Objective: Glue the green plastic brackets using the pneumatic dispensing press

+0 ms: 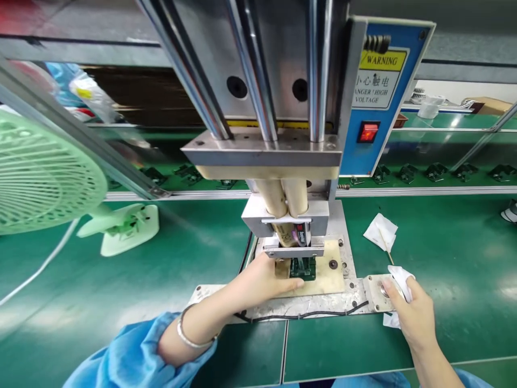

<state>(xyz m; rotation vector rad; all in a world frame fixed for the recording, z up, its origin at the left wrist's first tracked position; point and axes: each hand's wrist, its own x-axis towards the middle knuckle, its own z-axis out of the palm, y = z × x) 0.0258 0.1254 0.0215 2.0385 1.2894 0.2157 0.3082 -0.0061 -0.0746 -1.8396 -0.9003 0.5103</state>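
Under a bench press, a small dark green part (304,268), like a circuit board, sits on a cream base plate (329,276). My left hand (266,277) rests at the plate's left side, its thumb stretched along the front near the green part. Its other fingers are partly hidden under a metal bar (294,251). Above the bar, cylinders (293,234) with gold and black labels, like batteries, show in the metal holder (285,213). My right hand (416,310) is closed on a white cloth (403,279), its thumb on a metal button box (382,293).
A white paper piece with a thin stick (382,233) lies beyond my right hand. The press's blue control box (379,97) bears a lit red switch. A green fan (48,172) stands left. Several dark parts (436,171) line the strip behind. A black cable (302,316) crosses the base.
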